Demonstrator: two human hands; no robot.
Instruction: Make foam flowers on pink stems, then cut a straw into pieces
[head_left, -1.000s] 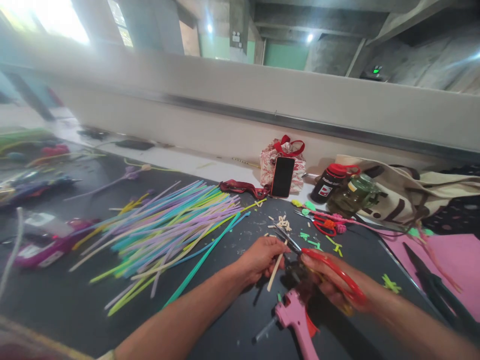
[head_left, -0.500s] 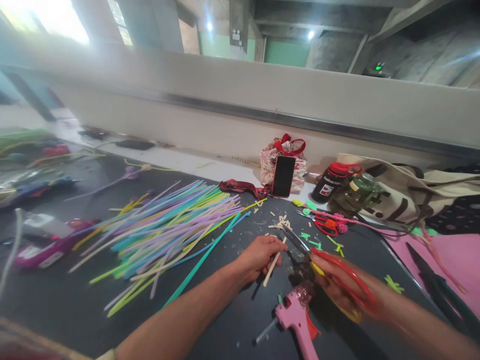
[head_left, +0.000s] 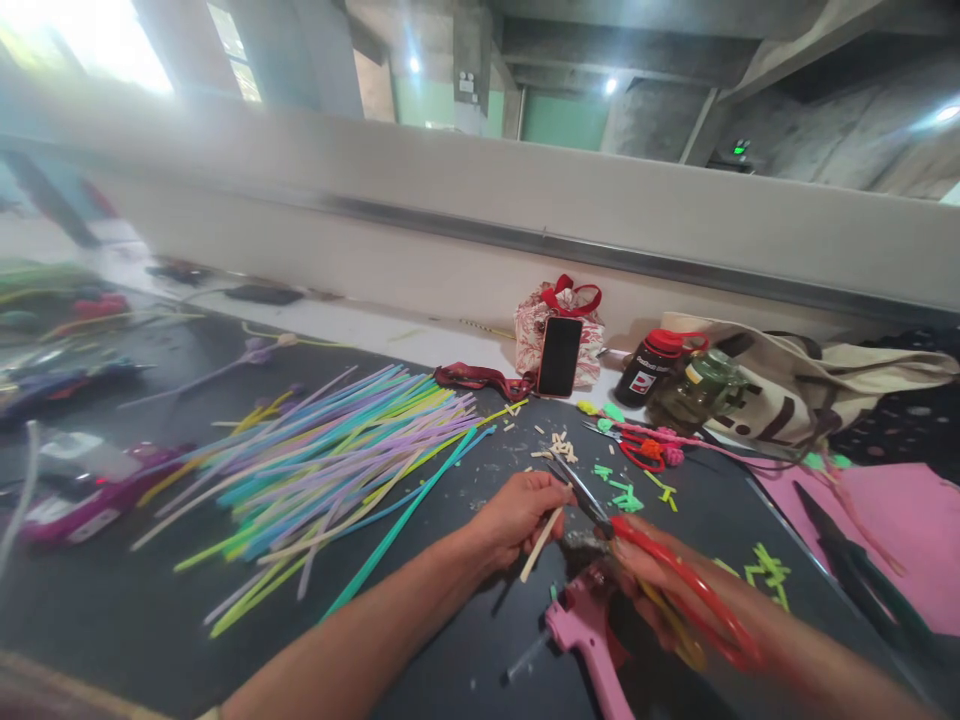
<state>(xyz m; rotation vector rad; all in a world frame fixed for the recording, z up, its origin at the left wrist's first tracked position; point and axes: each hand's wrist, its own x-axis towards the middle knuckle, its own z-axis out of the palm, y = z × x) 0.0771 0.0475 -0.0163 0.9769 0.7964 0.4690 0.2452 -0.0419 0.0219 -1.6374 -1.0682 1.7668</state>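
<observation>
Between its fingertips, my left hand (head_left: 523,515) pinches a cream-coloured stick (head_left: 541,546), which slants down toward me. My right hand (head_left: 652,575) is wrapped round the red and yellow handles of a pair of scissors (head_left: 686,570). Their blades lie beside the upper end of the stick, at my left fingertips, and point away from me. Just beyond them is a small pile of short cream pieces (head_left: 559,448) on the dark mat (head_left: 420,655). A pink glue gun (head_left: 585,635) lies below my hands.
Pastel pipe cleaners (head_left: 337,460) cover the mat on the left. A phone (head_left: 559,357) leans on a patterned bag at the back, near two bottles (head_left: 649,368). Green bits (head_left: 626,496), red scissors (head_left: 641,455) and black-handled shears (head_left: 847,550) lie on the right.
The whole view has shifted slightly. The scissors have tilted in my right hand, and their blades look closer together. My left hand still pinches the stick.
</observation>
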